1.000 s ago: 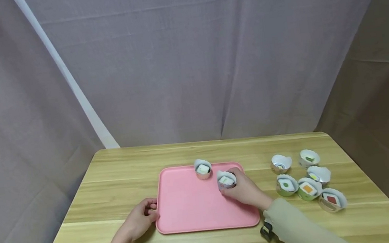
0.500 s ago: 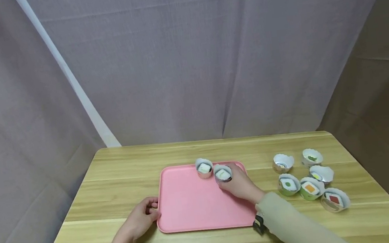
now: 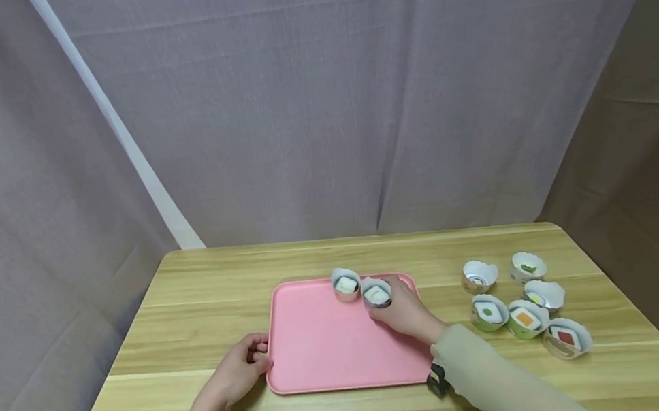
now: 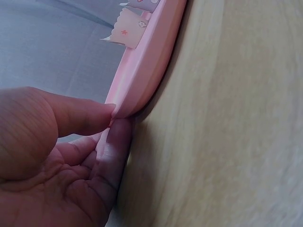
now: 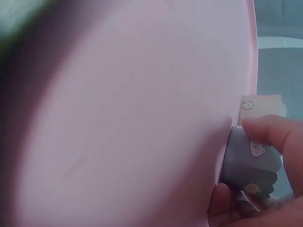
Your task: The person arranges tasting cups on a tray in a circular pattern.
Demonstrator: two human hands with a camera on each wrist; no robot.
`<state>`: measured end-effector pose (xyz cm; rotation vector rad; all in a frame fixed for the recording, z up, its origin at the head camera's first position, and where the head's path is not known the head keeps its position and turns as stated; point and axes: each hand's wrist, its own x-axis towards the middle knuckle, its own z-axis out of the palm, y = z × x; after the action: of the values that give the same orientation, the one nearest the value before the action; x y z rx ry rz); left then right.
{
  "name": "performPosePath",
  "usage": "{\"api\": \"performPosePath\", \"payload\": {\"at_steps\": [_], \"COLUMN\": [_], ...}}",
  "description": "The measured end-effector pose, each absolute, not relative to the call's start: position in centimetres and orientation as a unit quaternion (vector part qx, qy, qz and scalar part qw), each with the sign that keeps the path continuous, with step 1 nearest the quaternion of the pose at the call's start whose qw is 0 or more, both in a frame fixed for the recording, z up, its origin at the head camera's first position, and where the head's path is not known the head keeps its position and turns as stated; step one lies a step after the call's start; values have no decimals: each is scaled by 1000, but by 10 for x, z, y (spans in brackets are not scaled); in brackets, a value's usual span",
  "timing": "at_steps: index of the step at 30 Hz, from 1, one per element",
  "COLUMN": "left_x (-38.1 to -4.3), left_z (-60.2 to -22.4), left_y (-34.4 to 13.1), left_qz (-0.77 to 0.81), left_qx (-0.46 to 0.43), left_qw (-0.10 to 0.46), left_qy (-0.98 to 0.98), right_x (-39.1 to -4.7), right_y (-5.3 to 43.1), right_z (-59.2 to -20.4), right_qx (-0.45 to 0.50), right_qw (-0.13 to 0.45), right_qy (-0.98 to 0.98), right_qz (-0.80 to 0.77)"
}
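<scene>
On the table lies a pink tray (image 3: 329,356). My left hand (image 3: 236,374) pinches its left edge; in the left wrist view the thumb (image 4: 90,113) presses the rim with a finger against it from the other side. My right hand (image 3: 404,313) grips a grey paper baking cup (image 5: 251,161) with bear faces between thumb and fingers, at the tray's back right part. A white square piece with a pale mark sits inside it. Right beside it, to the left, stands a pinkish paper baking cup (image 3: 347,296) holding another white square piece, at the tray's back edge.
Right of the tray, several paper baking cups stand grouped on the wooden table (image 3: 193,304), among them a green one (image 3: 489,326) and a brown-patterned one (image 3: 560,350) with a red-marked white piece. Grey cloth (image 3: 296,134) hangs behind the table and at both sides.
My right hand has moved the grey baking cup slightly left and back, up close to the pinkish one. Over the last half second little moves; the left hand stays at the tray's edge.
</scene>
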<state>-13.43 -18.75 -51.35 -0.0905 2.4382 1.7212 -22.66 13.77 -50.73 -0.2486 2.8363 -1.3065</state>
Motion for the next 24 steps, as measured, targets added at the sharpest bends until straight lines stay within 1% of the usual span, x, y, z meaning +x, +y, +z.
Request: {"api": "performPosePath", "payload": {"at_steps": [6, 10, 13, 17, 20, 24], "left_x": [-134, -132, -131, -133, -135, -136], "left_z": [-515, -513, -513, -513, -514, -513], "left_y": [-189, -191, -191, -190, -189, -189], "left_qz": [579, 577, 574, 577, 578, 574], "left_qx": [-28, -33, -34, -31, -32, -35], "left_qw": [80, 77, 77, 80, 83, 87], "left_qy": [811, 813, 815, 812, 812, 814], "right_x": [-221, -210, -198, -183, -176, -170], "right_y": [140, 147, 161, 190, 211, 239], "right_z": [-502, -488, -475, -461, -455, -448], "right_qx": [-98, -95, -97, -138, -164, -172], "right_qw": [-1, 24, 44, 49, 39, -2], "right_qy": [895, 898, 907, 913, 918, 936], "right_qz": [-435, -428, -407, -380, -358, -307]}}
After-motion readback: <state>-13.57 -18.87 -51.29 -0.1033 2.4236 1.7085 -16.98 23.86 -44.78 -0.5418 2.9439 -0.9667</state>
